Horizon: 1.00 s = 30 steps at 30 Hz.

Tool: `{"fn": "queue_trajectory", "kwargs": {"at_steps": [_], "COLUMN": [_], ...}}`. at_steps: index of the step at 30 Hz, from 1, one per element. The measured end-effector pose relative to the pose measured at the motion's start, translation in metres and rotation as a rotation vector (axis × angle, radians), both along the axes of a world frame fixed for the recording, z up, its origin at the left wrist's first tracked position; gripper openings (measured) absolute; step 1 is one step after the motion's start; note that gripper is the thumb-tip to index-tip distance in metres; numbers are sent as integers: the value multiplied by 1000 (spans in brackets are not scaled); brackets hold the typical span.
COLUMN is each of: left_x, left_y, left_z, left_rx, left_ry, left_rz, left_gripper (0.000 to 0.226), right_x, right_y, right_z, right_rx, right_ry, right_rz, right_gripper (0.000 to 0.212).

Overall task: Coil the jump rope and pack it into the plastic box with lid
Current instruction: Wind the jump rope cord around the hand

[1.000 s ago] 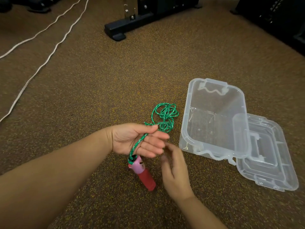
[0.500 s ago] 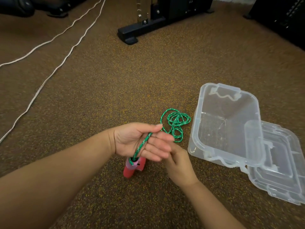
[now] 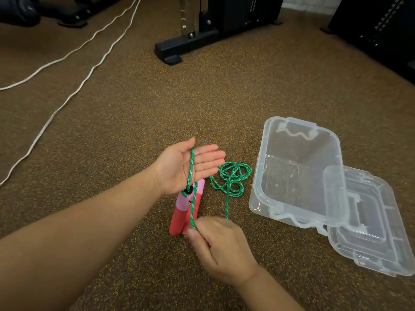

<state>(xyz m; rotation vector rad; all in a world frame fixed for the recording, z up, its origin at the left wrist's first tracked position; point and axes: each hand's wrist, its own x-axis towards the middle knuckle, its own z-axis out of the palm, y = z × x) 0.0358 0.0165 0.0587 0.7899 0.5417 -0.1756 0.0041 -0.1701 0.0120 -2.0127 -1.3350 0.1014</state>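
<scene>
On the speckled brown carpet floor (image 3: pixel 224 97), two white cords (image 3: pixel 74 72) trail across the far-left part. The left hand (image 3: pixel 190 167) lies palm up, fingers spread flat, with the green braided jump rope (image 3: pixel 232 178) draped over the palm, while the pink-and-red handles (image 3: pixel 187 209) hang just below it. The right hand (image 3: pixel 220 245) pinches a strand of rope near the handles. The slack sits in a loose tangle on the floor, just beside the clear plastic box (image 3: pixel 298 176), whose clear lid (image 3: pixel 368 223) is tucked under its right side. The rope looks light and limp, liable to snag; gripping near the stiff handles and winding around the palm seems best.
</scene>
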Motion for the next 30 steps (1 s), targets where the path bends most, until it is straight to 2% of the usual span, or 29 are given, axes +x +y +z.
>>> {"fn": "queue_trajectory", "kwargs": {"at_steps": [5, 8, 14, 19, 22, 27, 30], "left_x": [-5, -10, -17, -23, -25, -24, -26], "left_y": [-2, -3, -9, -4, -6, -3, -7], "left_z": [3, 6, 13, 10, 13, 11, 13], "left_rx": [126, 104, 113, 39, -51, -64, -63], "left_ry": [65, 85, 66, 62, 48, 25, -26], "left_rz": [-271, -431, -372, -616, -695, -810, -873], "left_gripper": [85, 106, 89, 116, 122, 110, 77], "right_x": [8, 24, 47, 61, 66, 69, 72], "right_y": [15, 19, 19, 20, 20, 19, 16], "right_z": [45, 58, 63, 58, 51, 36, 23], "right_rx": [213, 283, 264, 209, 232, 243, 222], "right_ry": [-6, -13, -25, 112, 231, 467, 586], "right_rz": [71, 39, -113, -222, -293, -360, -388], "right_gripper": [25, 29, 29, 24, 17, 18, 19]}}
